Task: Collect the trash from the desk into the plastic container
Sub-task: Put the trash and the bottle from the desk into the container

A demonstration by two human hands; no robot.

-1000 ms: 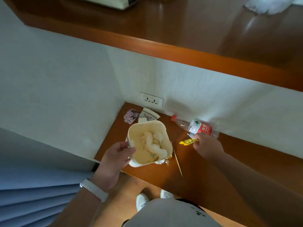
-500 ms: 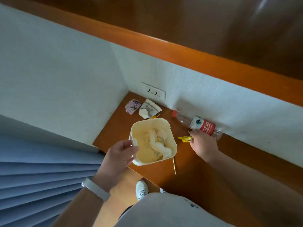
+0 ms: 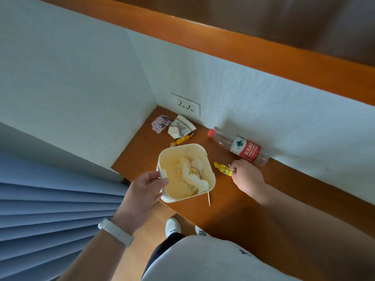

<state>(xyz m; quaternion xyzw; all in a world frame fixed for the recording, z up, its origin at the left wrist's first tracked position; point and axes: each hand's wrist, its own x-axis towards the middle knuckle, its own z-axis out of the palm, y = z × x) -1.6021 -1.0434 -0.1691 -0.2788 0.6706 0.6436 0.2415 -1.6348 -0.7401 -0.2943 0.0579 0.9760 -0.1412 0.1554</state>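
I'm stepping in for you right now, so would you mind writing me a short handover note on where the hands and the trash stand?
Left hand: grips the near-left rim of the plastic container, which rests at the desk's front edge.
Right hand: fingertips pinching one end of the yellow candy wrapper, which lies on the desk right of the container.
Done: crumpled tissue is already inside.
Left: yellow wrapper, thin wooden stick by the container's near corner, water bottle lying along the wall, orange candy, flattened paper cup and purple packet in the far corner.
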